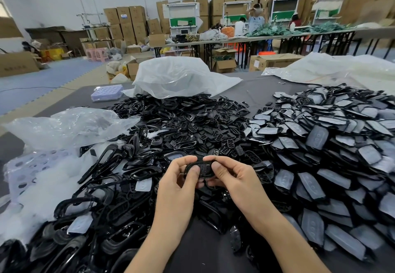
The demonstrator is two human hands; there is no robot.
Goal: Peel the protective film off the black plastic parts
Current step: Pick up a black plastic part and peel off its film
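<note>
A person's left hand (181, 174) and right hand (229, 173) together pinch one black plastic part (202, 169), fingers curled around it, above a table (252, 93) heaped with parts.

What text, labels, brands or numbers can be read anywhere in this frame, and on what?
None can be read.
Cardboard box at far left: dark printed characters, too blurred to read.
Blue label on a stacked carton: too small to read.
Black part held by left hand and right hand: no text visible.
</note>
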